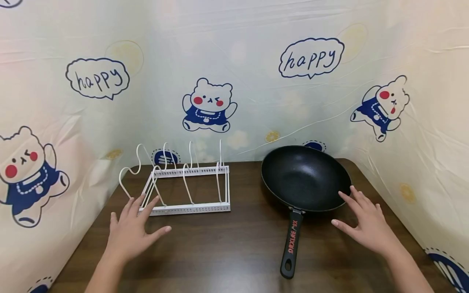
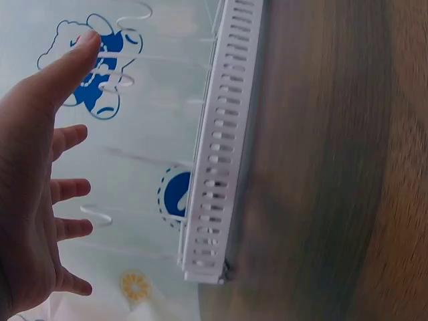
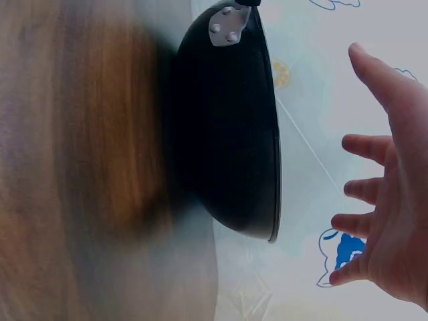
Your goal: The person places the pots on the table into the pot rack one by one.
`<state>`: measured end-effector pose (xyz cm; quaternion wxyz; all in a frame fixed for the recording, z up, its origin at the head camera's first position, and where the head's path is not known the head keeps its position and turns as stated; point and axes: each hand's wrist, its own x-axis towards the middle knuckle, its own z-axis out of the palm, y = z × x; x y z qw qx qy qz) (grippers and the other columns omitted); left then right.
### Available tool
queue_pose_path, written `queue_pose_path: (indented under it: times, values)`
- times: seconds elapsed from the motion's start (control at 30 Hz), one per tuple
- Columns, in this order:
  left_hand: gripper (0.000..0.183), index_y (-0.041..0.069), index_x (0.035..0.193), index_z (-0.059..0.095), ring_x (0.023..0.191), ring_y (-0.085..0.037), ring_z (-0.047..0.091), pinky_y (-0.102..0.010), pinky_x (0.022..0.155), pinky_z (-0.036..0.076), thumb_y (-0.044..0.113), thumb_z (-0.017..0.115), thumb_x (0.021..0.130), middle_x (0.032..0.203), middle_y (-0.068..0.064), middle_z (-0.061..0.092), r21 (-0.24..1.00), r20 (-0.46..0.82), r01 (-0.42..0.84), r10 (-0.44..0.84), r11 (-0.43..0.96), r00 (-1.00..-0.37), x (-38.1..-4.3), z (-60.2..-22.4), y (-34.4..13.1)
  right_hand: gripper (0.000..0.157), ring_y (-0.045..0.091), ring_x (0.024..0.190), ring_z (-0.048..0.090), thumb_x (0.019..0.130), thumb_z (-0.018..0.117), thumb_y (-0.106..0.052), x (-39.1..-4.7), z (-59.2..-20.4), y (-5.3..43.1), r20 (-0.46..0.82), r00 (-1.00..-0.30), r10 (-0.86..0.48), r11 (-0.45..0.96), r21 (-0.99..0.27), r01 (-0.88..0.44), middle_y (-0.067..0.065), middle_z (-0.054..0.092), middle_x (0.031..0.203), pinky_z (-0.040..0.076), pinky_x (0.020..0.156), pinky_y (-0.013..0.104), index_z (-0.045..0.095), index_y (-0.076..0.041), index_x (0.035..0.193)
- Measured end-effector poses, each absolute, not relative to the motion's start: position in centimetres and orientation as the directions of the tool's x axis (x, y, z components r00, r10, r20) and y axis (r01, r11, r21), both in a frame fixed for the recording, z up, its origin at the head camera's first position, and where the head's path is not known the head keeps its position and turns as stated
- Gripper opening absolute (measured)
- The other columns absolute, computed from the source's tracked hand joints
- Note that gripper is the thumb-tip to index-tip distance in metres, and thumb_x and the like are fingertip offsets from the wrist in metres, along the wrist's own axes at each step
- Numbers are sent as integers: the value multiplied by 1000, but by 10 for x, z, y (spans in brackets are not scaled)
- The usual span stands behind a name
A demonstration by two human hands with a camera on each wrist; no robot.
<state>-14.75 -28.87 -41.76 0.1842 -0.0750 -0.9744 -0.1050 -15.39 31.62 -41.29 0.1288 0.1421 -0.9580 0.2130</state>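
Observation:
A white rack point(image 1: 190, 209) with a slotted frame and several curved wire dividers stands on the left of the table. Over its near left corner, the left hand point(image 1: 130, 232) is spread with nothing in it; the left wrist view shows those fingers apart from the rack's slotted bar point(image 2: 224, 134). On the right lies a black frying pan point(image 1: 305, 177), its handle point(image 1: 292, 244) with red lettering pointing toward the person. The right hand point(image 1: 366, 224) hovers by the pan's right rim, fingers spread and empty. In the right wrist view a gap separates it from the pan point(image 3: 227, 127).
Both objects stand on a dark brown wooden table point(image 1: 220, 252). A pale cloth point(image 1: 249, 73) printed with cartoon bears and "happy" bubbles hangs behind the table and along both sides. The rack and pan sit near the far edge, with bare wood between them.

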Motion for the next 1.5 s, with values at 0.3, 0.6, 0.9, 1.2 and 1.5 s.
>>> queue_pose_path:
  times: [0.3,0.6,0.9,1.2,1.5]
  values:
    - [88,24,144,46,126,-46,39,-81,91,23,64,75,71,139,-20,43,203,454,281,164,938,-876,-155,-422,-274,78,54,126,36,78,82,-33,-151,-418,314,420,-876,-237,815,-405,-415,25,33,151,23,97,75,47,-7,142]
    - [82,15,135,55,114,-41,49,-66,81,40,52,83,67,127,-18,53,284,523,389,199,876,-829,-161,-432,-259,72,46,124,41,74,86,-22,-148,-423,305,467,-865,-181,761,-491,-424,22,47,141,35,96,62,52,-8,136]
    - [77,12,133,57,111,-38,52,-57,88,42,44,85,69,125,-14,54,387,510,467,238,795,-827,-167,-435,-238,66,16,115,47,75,85,-20,-149,-432,291,482,-860,-168,738,-517,-434,12,52,133,24,92,2,55,-12,134]
    - [67,14,130,61,116,-35,53,-56,93,44,39,85,72,129,-11,55,495,433,483,277,722,-858,-168,-438,-219,53,7,104,52,77,84,-13,-150,-437,278,458,-877,-145,662,-614,-430,3,58,119,43,82,11,60,-8,124]
    - [59,8,125,64,109,-26,58,-55,89,49,31,85,74,122,-6,61,639,384,488,303,594,-872,-168,-442,-198,41,3,95,61,82,80,-13,-143,-441,267,314,-944,-102,574,-756,-314,5,63,110,56,78,27,62,-7,119]
